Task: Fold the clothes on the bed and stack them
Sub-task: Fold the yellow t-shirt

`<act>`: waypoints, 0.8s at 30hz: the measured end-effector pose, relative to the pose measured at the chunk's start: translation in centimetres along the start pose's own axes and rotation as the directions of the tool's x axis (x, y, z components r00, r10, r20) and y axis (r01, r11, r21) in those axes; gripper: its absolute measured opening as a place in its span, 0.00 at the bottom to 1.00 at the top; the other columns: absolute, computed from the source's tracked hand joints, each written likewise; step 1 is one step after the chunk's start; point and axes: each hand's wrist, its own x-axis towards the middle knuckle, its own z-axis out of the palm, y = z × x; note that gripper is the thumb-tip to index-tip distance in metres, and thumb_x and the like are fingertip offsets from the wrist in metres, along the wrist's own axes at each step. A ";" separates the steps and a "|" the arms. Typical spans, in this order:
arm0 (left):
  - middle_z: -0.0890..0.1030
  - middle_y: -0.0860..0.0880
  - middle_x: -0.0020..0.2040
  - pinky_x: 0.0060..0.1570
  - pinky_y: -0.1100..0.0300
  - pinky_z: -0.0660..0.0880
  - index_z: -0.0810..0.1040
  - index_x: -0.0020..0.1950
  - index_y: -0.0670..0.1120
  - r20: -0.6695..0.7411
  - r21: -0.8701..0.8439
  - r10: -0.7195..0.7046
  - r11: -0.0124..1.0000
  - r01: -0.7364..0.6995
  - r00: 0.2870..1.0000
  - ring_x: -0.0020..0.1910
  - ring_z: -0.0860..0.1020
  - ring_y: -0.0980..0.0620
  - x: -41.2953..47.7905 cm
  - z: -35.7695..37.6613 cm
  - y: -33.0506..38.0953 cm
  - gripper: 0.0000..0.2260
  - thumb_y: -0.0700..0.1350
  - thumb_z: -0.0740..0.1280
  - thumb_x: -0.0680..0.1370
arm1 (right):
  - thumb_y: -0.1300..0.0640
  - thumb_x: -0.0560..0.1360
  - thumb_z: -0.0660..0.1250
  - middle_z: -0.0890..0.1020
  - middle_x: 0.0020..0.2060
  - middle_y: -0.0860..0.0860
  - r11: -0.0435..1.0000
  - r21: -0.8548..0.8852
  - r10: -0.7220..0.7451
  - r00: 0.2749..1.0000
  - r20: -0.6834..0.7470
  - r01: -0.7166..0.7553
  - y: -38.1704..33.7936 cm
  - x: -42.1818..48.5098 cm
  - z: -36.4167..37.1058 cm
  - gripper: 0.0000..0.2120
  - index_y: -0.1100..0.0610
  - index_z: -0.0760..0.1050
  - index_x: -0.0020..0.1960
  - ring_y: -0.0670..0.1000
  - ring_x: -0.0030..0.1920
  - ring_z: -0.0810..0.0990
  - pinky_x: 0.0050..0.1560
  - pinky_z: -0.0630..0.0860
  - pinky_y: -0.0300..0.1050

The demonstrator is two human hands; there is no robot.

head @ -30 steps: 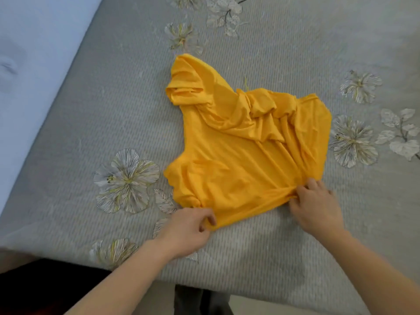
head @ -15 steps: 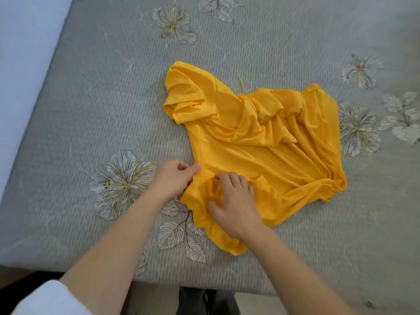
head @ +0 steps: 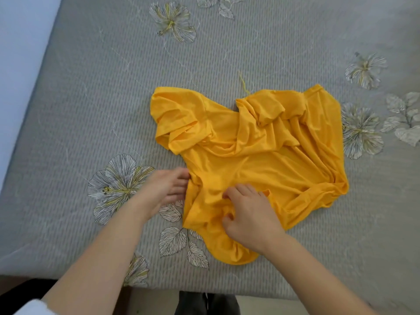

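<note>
The yellow shirt point(head: 261, 160) lay crumpled on the bed point(head: 91, 87), on a grey cover printed with pale flowers, its lower hem close to the bed's near edge. One short sleeve point(head: 177, 119) was folded over at the far left, and cloth was bunched in ridges along the far right side.

The left hand point(head: 166, 189) lay beside the shirt's left edge. Its fingers point(head: 179, 176) were stretched nearly straight and close together, the tips touching the cloth where it met the cover.

The right hand point(head: 250, 214) sat on the near left part of the shirt. Its fingers were curled and its thumb point(head: 227, 218) drawn in toward them, gathering a small fold of yellow cloth between them. Wrinkles ran out from that grip.
</note>
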 end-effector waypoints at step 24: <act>0.74 0.43 0.58 0.29 0.60 0.78 0.66 0.72 0.50 -0.358 -0.359 0.290 0.835 -0.417 0.888 0.49 0.78 0.46 -13.5 2.6 14.6 0.28 0.38 0.71 0.74 | 0.60 0.76 0.58 0.74 0.31 0.52 0.204 0.969 0.463 0.886 0.026 -0.136 -0.3 -6.6 -21.4 0.17 0.50 0.75 0.31 0.53 0.36 0.72 0.38 0.69 0.45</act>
